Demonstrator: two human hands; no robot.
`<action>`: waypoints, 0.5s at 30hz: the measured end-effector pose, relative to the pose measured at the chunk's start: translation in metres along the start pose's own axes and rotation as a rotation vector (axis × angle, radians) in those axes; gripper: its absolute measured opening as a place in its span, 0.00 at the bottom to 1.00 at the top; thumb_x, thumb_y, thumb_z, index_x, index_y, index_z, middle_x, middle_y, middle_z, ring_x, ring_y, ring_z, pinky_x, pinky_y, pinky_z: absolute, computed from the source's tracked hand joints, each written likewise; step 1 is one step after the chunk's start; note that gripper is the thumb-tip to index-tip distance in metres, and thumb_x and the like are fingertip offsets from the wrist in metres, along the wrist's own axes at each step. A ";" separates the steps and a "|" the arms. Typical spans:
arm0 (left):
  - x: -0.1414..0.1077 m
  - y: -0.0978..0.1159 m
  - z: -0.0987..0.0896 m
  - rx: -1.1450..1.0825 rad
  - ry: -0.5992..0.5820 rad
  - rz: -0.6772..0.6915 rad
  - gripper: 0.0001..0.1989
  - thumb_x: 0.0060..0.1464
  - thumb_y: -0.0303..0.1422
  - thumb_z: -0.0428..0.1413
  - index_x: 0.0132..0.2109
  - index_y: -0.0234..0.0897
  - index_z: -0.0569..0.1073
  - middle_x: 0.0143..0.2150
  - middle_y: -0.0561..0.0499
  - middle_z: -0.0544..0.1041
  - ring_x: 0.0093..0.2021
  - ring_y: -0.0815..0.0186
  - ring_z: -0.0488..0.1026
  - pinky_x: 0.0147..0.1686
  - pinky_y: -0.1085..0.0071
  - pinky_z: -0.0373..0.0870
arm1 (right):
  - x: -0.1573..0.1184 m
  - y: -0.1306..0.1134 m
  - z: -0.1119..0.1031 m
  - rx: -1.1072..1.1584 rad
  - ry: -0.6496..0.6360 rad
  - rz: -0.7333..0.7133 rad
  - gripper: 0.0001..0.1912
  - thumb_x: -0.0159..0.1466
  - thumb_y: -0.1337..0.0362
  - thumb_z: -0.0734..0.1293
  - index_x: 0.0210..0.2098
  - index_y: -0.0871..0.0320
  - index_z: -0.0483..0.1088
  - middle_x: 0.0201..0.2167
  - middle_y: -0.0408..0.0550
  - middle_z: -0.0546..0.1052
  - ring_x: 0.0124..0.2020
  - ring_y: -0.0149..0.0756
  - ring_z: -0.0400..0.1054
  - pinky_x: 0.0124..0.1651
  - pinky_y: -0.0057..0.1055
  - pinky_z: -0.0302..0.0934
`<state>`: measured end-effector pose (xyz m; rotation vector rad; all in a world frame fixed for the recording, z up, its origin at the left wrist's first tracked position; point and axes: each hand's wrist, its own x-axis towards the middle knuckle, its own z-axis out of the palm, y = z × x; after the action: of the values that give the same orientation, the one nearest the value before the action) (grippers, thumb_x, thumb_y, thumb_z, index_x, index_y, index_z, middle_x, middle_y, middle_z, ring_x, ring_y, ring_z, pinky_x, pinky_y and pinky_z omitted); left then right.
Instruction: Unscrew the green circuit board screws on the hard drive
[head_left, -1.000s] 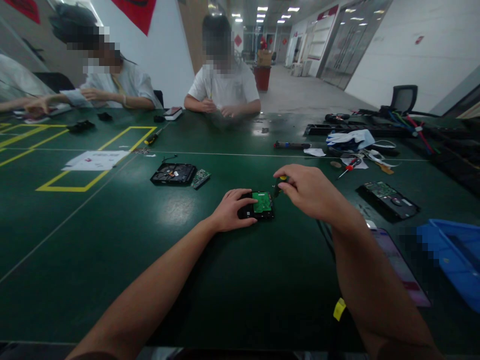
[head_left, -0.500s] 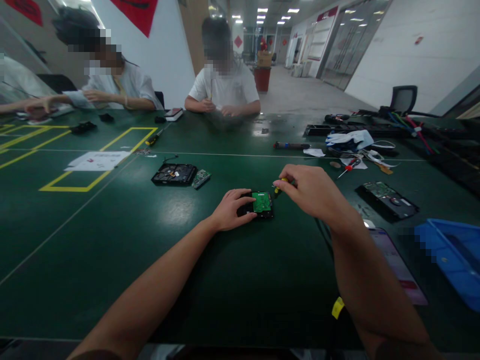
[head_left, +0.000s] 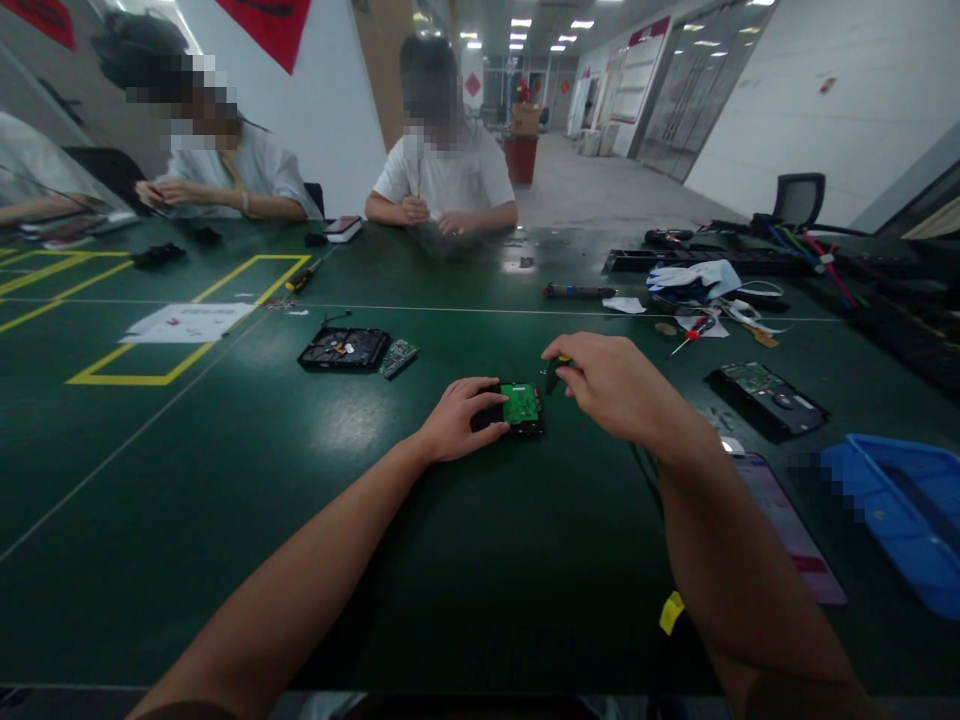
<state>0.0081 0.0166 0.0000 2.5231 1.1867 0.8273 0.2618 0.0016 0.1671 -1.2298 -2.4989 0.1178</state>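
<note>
Twisting, the right hand (head_left: 619, 385) has rotated the screwdriver (head_left: 553, 376).

Both forearms reach forward, the left hand (head_left: 463, 420) spread palm down, the right hand's (head_left: 611, 385) fingers curled together.

On the bench (head_left: 165, 500), around the middle drive (head_left: 521, 405): left drive (head_left: 343, 349) at 10 o'clock, glove (head_left: 694, 279) at 2, right drive (head_left: 771, 400) at 3, tray (head_left: 911, 530) at 4.

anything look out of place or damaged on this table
A loose circuit board lies askew beside the black drive on the left, perhaps detached from it. A crumpled cloth sits in a jumble farther right. No spill shows.
</note>
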 end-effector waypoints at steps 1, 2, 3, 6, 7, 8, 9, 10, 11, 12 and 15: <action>0.000 0.000 0.000 -0.001 0.003 0.002 0.24 0.61 0.48 0.60 0.61 0.44 0.74 0.67 0.43 0.68 0.68 0.50 0.64 0.67 0.47 0.61 | 0.000 0.000 0.000 0.017 -0.007 -0.007 0.13 0.67 0.72 0.63 0.49 0.60 0.76 0.47 0.54 0.81 0.46 0.43 0.75 0.50 0.38 0.63; 0.000 0.001 0.000 -0.002 0.005 0.003 0.24 0.61 0.48 0.60 0.60 0.44 0.74 0.67 0.43 0.69 0.68 0.50 0.64 0.67 0.47 0.61 | 0.001 -0.001 0.000 0.030 -0.009 -0.010 0.13 0.68 0.71 0.63 0.48 0.60 0.76 0.47 0.54 0.81 0.46 0.43 0.75 0.51 0.37 0.63; 0.000 0.001 0.000 -0.003 0.005 0.005 0.24 0.61 0.48 0.60 0.60 0.44 0.74 0.67 0.43 0.69 0.68 0.50 0.64 0.67 0.47 0.61 | 0.001 -0.002 -0.001 0.039 -0.010 -0.011 0.12 0.69 0.70 0.63 0.47 0.60 0.77 0.47 0.53 0.81 0.46 0.42 0.75 0.50 0.37 0.63; 0.000 0.002 -0.001 -0.002 0.006 0.004 0.24 0.61 0.47 0.60 0.60 0.44 0.74 0.67 0.43 0.69 0.68 0.50 0.65 0.67 0.47 0.61 | 0.002 -0.004 -0.002 0.033 -0.020 -0.010 0.10 0.71 0.67 0.62 0.42 0.58 0.77 0.41 0.50 0.81 0.41 0.40 0.74 0.44 0.35 0.62; 0.001 0.002 -0.001 -0.001 0.006 0.001 0.24 0.61 0.47 0.60 0.60 0.45 0.74 0.67 0.43 0.69 0.68 0.50 0.65 0.67 0.47 0.61 | 0.002 -0.004 -0.002 0.023 -0.024 -0.007 0.10 0.71 0.67 0.62 0.41 0.57 0.76 0.39 0.49 0.81 0.39 0.40 0.74 0.43 0.35 0.61; 0.001 0.002 -0.001 -0.001 0.005 -0.002 0.24 0.61 0.47 0.61 0.60 0.45 0.74 0.67 0.43 0.69 0.68 0.50 0.65 0.66 0.47 0.61 | 0.002 -0.004 -0.002 0.011 -0.024 -0.002 0.10 0.71 0.66 0.62 0.40 0.57 0.76 0.38 0.49 0.81 0.38 0.39 0.74 0.42 0.34 0.61; 0.001 0.002 -0.001 -0.002 0.005 -0.005 0.24 0.61 0.47 0.61 0.60 0.45 0.74 0.67 0.44 0.69 0.68 0.50 0.65 0.66 0.47 0.61 | 0.002 -0.004 -0.002 -0.004 -0.021 0.009 0.09 0.71 0.66 0.63 0.40 0.57 0.76 0.38 0.49 0.81 0.38 0.39 0.74 0.42 0.34 0.61; 0.001 0.001 -0.001 -0.003 0.004 -0.008 0.24 0.61 0.47 0.61 0.60 0.45 0.74 0.67 0.44 0.69 0.68 0.50 0.65 0.66 0.47 0.61 | 0.002 -0.004 -0.003 -0.020 -0.015 0.025 0.08 0.71 0.66 0.64 0.40 0.57 0.76 0.38 0.49 0.81 0.39 0.40 0.74 0.43 0.35 0.61; 0.001 0.001 -0.001 -0.004 0.003 -0.010 0.24 0.60 0.47 0.61 0.60 0.45 0.75 0.68 0.44 0.68 0.68 0.50 0.64 0.66 0.47 0.61 | 0.002 -0.004 -0.003 -0.035 -0.013 0.043 0.07 0.71 0.65 0.65 0.40 0.57 0.76 0.38 0.50 0.81 0.39 0.40 0.74 0.43 0.35 0.61; 0.001 0.001 -0.001 -0.005 0.002 -0.012 0.24 0.60 0.47 0.61 0.60 0.45 0.75 0.68 0.44 0.68 0.68 0.50 0.64 0.67 0.47 0.61 | 0.002 -0.004 -0.002 -0.050 -0.012 0.064 0.07 0.70 0.64 0.65 0.40 0.57 0.76 0.38 0.50 0.81 0.39 0.41 0.74 0.43 0.35 0.60; 0.001 0.002 -0.001 -0.009 0.002 -0.014 0.24 0.61 0.47 0.61 0.60 0.45 0.75 0.68 0.44 0.68 0.68 0.50 0.64 0.67 0.47 0.61 | 0.003 -0.004 -0.002 -0.077 -0.003 0.123 0.09 0.70 0.61 0.66 0.43 0.58 0.76 0.38 0.52 0.81 0.38 0.43 0.74 0.41 0.36 0.60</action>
<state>0.0092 0.0164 0.0022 2.5048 1.1976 0.8294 0.2578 0.0011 0.1703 -1.4157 -2.4507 0.0542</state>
